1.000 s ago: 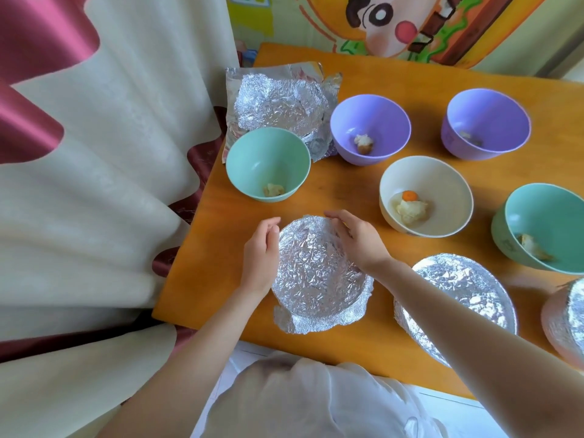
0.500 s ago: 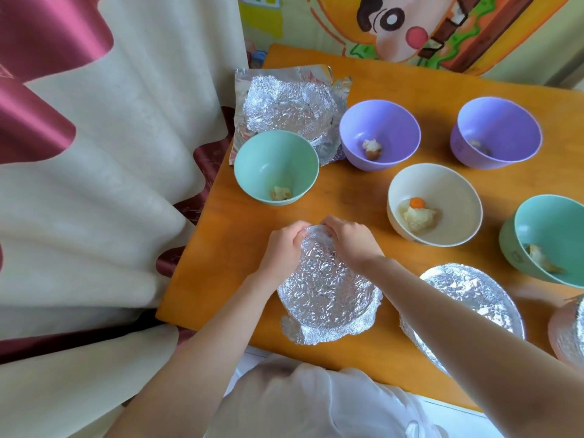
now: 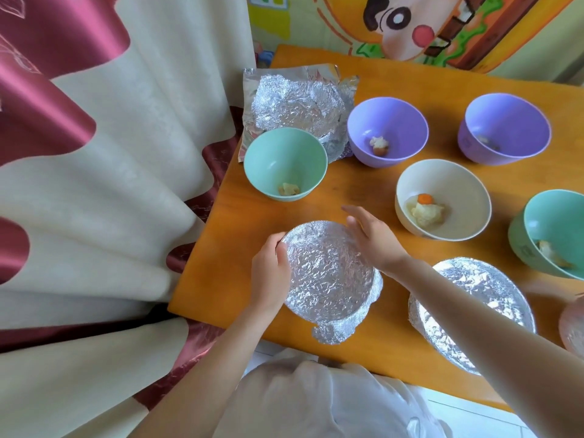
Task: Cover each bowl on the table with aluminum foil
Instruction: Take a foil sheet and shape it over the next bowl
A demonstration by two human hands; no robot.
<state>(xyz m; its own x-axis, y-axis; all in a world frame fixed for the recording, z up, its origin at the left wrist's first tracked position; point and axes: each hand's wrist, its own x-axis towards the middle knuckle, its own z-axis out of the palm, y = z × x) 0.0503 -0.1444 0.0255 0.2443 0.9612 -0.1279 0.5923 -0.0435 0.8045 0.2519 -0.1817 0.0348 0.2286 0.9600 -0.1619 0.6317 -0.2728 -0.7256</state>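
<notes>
A foil-covered bowl (image 3: 328,273) sits near the front left of the orange table (image 3: 363,191). My left hand (image 3: 270,273) curls round its left rim and presses the foil down. My right hand (image 3: 371,235) lies against its right rim with fingers straight. A second foil-covered bowl (image 3: 474,298) stands to the right, partly behind my right forearm. Uncovered bowls with bits of food: a green one (image 3: 284,162), two purple ones (image 3: 387,131) (image 3: 505,128), a cream one (image 3: 442,197) and another green one (image 3: 553,229). Crumpled foil sheets (image 3: 297,102) lie at the back left.
A cream and maroon curtain (image 3: 110,184) hangs along the table's left edge. A cartoon wall picture (image 3: 410,23) is behind the table. Another foil-wrapped shape (image 3: 573,327) shows at the right border. My white-clothed lap (image 3: 316,399) is below the table's front edge.
Both hands slid from the bowl's far rim out to its sides, the left down the left rim, the right opening flat on the right rim. The view shifted slightly.
</notes>
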